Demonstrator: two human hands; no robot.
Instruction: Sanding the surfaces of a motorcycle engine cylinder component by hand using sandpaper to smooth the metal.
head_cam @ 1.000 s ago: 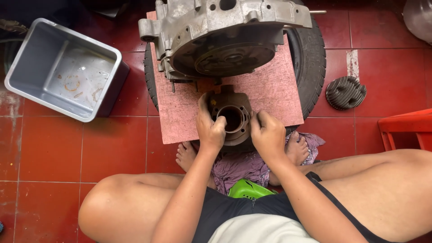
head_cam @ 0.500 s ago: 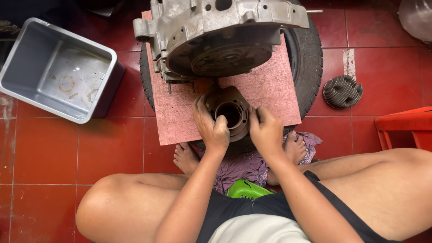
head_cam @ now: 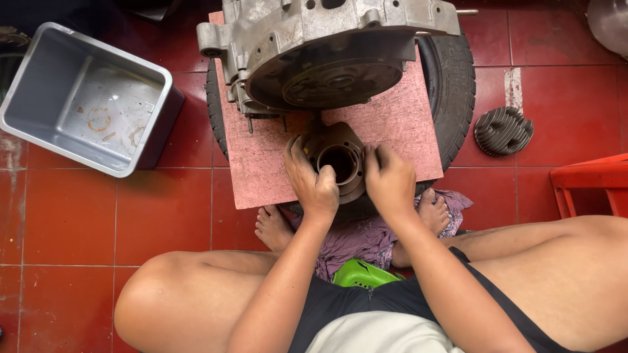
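Gripping a metal cylinder [head_cam: 339, 163] from both sides, left hand [head_cam: 314, 178] and right hand [head_cam: 388, 178] steady it.
It sits on a pink board [head_cam: 261, 163], just below the engine case [head_cam: 327, 46].

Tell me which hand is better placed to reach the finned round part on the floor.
The right hand, probably. It grips the metal cylinder on the side toward the finned round part; the left hand holds the far side.

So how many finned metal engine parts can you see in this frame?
2. One finned cylinder sits on the pink board, gripped by the left hand and right hand. One finned cylinder head lies on the red floor, right of the tyre. Others may be hidden.
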